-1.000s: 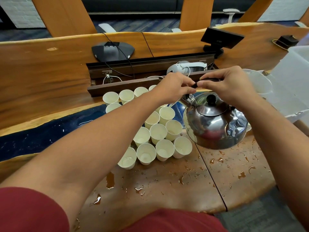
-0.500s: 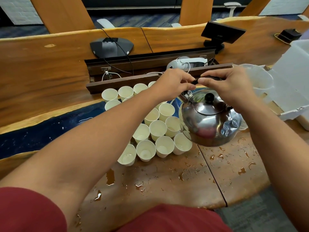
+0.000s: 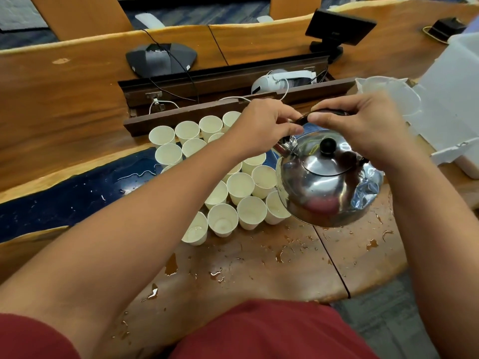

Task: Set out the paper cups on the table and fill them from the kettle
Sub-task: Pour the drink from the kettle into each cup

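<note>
A shiny steel kettle (image 3: 324,182) with a black lid knob hangs above the wet wooden table (image 3: 259,270), tilted with its spout toward the cups. Both hands hold its dark top handle: my left hand (image 3: 261,125) grips the left end, my right hand (image 3: 363,125) grips the right part. Several white paper cups (image 3: 241,187) stand upright, packed together left of and partly under the kettle; my left forearm hides some. The near cups hold a little water.
Water drops and puddles cover the table in front of the cups. A clear plastic jug (image 3: 388,94) and a translucent bin (image 3: 456,94) stand at the right. Behind the cups lie an open cable trough (image 3: 223,86), a conference phone (image 3: 160,59) and a small black screen (image 3: 339,27).
The kettle has drifted slightly left and toward the cups, with both hands still on its handle. The cups have not moved.
</note>
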Demonstrator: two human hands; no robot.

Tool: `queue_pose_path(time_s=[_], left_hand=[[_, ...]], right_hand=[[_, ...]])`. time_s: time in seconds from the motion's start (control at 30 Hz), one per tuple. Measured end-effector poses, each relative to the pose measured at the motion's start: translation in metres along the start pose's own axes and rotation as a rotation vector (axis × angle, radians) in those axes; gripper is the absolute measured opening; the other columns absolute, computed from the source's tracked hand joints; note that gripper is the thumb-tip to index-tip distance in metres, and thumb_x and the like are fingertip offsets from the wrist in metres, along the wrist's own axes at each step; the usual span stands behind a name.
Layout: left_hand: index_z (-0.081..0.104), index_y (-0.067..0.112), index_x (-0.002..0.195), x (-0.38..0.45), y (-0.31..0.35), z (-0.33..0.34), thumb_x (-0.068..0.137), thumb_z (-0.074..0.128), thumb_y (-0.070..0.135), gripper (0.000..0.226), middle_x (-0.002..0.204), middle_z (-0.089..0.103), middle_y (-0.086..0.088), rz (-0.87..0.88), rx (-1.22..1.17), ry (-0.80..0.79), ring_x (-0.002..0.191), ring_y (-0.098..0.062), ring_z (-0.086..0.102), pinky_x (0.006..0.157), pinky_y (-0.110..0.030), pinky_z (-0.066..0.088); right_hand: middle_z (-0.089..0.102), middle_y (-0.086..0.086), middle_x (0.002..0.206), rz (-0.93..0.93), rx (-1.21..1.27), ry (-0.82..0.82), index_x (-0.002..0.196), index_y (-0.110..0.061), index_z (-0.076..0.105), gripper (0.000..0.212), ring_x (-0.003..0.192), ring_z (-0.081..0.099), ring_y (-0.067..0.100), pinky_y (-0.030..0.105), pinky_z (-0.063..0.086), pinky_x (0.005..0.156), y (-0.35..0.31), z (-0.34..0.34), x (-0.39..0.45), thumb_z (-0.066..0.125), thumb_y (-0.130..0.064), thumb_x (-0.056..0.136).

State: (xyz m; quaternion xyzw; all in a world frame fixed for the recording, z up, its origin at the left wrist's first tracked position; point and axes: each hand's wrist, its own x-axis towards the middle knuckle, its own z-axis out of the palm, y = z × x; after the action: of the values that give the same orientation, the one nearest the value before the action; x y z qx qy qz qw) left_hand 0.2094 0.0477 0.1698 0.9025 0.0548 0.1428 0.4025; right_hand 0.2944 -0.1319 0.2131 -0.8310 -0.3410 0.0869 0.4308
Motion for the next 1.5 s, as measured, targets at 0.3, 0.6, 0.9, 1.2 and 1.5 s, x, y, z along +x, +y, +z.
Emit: queue_pose_path(time_s=[0.3,0.6,0.9,1.2,1.5], left_hand=[[0.077,0.021,0.107,-0.014,-0.006,0.016,0.086,0.075,0.024,0.021,0.077,0.062,0.015,-0.045,-0.046,-0.043,0.068,0.003,0.055,0.060,-0.009,0.039],[0.077,0.024,0.106,-0.016,-0.005,0.021,0.086,0.075,0.025,0.021,0.076,0.067,0.012,-0.084,-0.074,-0.078,0.066,0.003,0.059,0.061,-0.011,0.044],[0.077,0.025,0.104,-0.012,-0.004,0.025,0.085,0.076,0.027,0.019,0.086,0.074,-0.003,-0.134,-0.086,-0.115,0.078,-0.019,0.067,0.077,-0.043,0.055],[0.076,0.026,0.106,-0.010,-0.004,0.028,0.086,0.075,0.027,0.020,0.091,0.073,-0.001,-0.146,-0.094,-0.134,0.082,-0.015,0.067,0.077,-0.036,0.056],[0.076,0.027,0.106,-0.008,-0.005,0.028,0.086,0.074,0.028,0.020,0.089,0.073,0.003,-0.136,-0.084,-0.146,0.081,-0.011,0.067,0.078,-0.037,0.056]], right_hand=[[0.076,-0.010,0.086,0.074,0.034,-0.024,0.092,-0.032,0.078,0.017,0.090,0.071,0.007,0.041,0.055,0.094,0.012,0.007,-0.013,0.084,-0.035,0.076],[0.076,-0.011,0.084,0.101,0.007,-0.054,0.093,-0.028,0.080,0.017,0.087,0.069,0.003,0.038,0.055,0.093,0.015,0.008,-0.014,0.083,-0.035,0.077],[0.075,-0.010,0.087,0.111,-0.034,-0.060,0.095,-0.026,0.079,0.018,0.088,0.069,0.006,0.038,0.056,0.092,0.015,0.006,-0.014,0.082,-0.033,0.079],[0.075,-0.011,0.090,0.130,-0.065,-0.074,0.097,-0.027,0.079,0.020,0.093,0.068,0.005,0.039,0.054,0.095,0.015,0.004,-0.014,0.081,-0.036,0.079],[0.075,-0.011,0.092,0.139,-0.071,-0.076,0.098,-0.026,0.079,0.022,0.094,0.068,0.005,0.039,0.054,0.095,0.015,0.002,-0.012,0.081,-0.037,0.079]])
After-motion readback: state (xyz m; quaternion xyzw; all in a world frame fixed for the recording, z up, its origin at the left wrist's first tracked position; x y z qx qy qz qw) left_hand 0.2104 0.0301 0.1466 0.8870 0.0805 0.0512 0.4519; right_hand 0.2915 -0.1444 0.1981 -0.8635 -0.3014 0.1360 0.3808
